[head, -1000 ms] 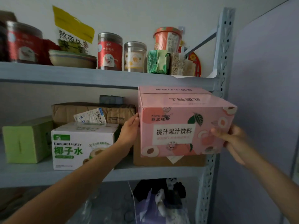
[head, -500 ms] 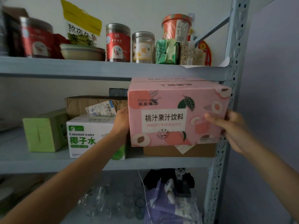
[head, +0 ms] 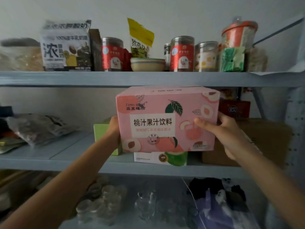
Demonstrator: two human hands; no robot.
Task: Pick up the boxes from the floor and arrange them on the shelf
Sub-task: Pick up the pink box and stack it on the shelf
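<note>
— What is done?
— The pink box [head: 166, 119] is held at the middle shelf [head: 66, 164], over the white box [head: 160, 158]; not yet released.
— Held how?
— Clasped by the right grip [head: 226, 131], thumb in front; the left grip [head: 113, 128] is pressed to its side, fingers hidden.

I have both arms stretched forward and up. My left hand [head: 114, 129] holds the pink peach-juice box [head: 166, 119] by its left side. My right hand [head: 227, 134] grips the right edge, thumb across the front.
</note>
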